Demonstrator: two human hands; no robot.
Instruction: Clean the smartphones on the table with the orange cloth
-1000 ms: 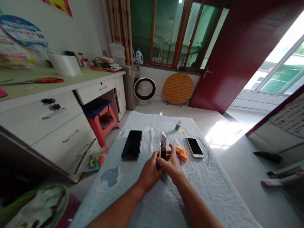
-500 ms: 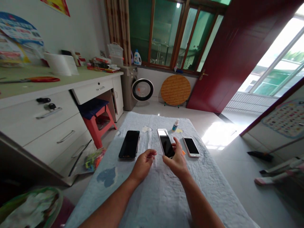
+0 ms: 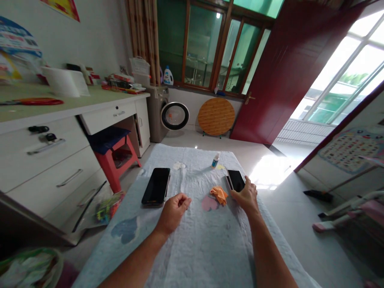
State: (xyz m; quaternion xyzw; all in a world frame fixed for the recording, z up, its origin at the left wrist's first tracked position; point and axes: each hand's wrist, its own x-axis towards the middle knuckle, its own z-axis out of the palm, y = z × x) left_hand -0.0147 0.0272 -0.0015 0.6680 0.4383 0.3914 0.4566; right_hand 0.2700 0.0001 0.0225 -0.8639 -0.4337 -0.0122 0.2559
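My right hand [image 3: 246,195] grips a white-edged smartphone [image 3: 237,181] by its near end and right side, at the right of the cloth-covered table. Another phone's edge shows beneath it at the left; whether the two touch is unclear. My left hand [image 3: 175,209] is closed with its fingers curled, just right of a larger black smartphone [image 3: 156,185], and I see nothing in it. That black phone lies screen up and seems to rest on something with a pale edge. Between my hands lies a crumpled orange cloth [image 3: 219,195].
A small spray bottle [image 3: 215,161] stands near the far edge of the blue tablecloth [image 3: 195,240]. To the left are a desk [image 3: 111,105] and a red stool [image 3: 115,160]. A washing machine [image 3: 156,114] with its door open stands behind the table.
My right hand has carried the white-edged phone from the middle to the right, over the other phone. The orange cloth is now uncovered. My left hand has curled further closed.
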